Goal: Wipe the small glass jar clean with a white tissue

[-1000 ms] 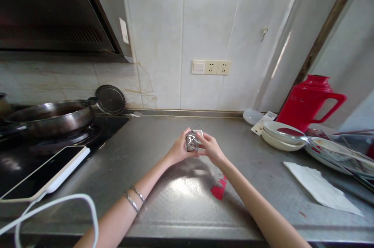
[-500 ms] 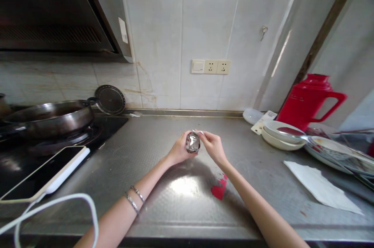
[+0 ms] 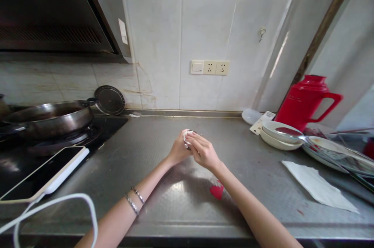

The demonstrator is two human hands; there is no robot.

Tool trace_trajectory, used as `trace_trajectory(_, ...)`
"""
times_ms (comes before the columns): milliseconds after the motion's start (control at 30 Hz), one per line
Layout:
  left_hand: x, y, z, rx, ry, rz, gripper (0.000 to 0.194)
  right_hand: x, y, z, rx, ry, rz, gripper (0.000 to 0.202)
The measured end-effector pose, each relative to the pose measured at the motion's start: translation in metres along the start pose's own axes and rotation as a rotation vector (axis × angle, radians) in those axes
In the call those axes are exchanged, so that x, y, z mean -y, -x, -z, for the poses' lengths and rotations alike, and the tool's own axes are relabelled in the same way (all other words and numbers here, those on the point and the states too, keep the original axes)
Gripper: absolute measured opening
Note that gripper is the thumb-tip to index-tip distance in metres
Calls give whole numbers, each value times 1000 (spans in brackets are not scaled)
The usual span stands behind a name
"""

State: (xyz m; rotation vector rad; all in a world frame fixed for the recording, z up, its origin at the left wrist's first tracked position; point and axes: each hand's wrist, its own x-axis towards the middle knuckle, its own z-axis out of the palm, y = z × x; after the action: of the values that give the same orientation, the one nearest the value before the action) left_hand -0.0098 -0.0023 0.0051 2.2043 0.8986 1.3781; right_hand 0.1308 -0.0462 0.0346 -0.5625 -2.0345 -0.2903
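Observation:
Over the middle of the steel counter (image 3: 152,135), my left hand (image 3: 177,150) is wrapped round a small shiny round cup (image 3: 187,146). Only a sliver of the cup shows; whether it is glass or metal I cannot tell. My right hand (image 3: 205,153) is closed on a white tissue (image 3: 187,134) and lies across the top of the cup, with the tissue pressed at its rim. The right fingers and the tissue hide the cup's mouth. Below my right wrist, a red patch (image 3: 216,191) marks the counter.
A pan (image 3: 55,117) sits on the black stove at left, near a phone (image 3: 43,172) with a white cable (image 3: 73,196). At right are a red thermos jug (image 3: 304,101), stacked bowls (image 3: 280,142), a plate with utensils (image 3: 330,158) and a flat white paper (image 3: 318,185).
My right hand has moved left with the tissue, from beside the cup to over its top. The cup's shiny round face is now mostly covered. My left hand stays round it.

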Motion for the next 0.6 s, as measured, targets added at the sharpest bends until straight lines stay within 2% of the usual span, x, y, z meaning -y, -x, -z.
trace_trajectory(100,2,-1,3,-11,29,24,68,0,0,0,-57,-25,-27,35)
trace_trajectory(167,2,0,4,-34,61,42,77,-6,1,3,-189,-23,-162,32)
trace_trajectory(267,1,2,3,-8,47,20,78,-17,3,8,-337,-12,-381,26)
trace_trajectory(333,0,4,1,42,28,-17,79,-23,4,8,-316,-33,-434,25)
trace_trajectory(433,-1,5,-2,81,17,-72,83,-25,8,5,-206,-96,-399,26)
trace_trajectory(600,0,5,-3,33,12,-55,81,-19,13,0,-132,-112,-298,32)
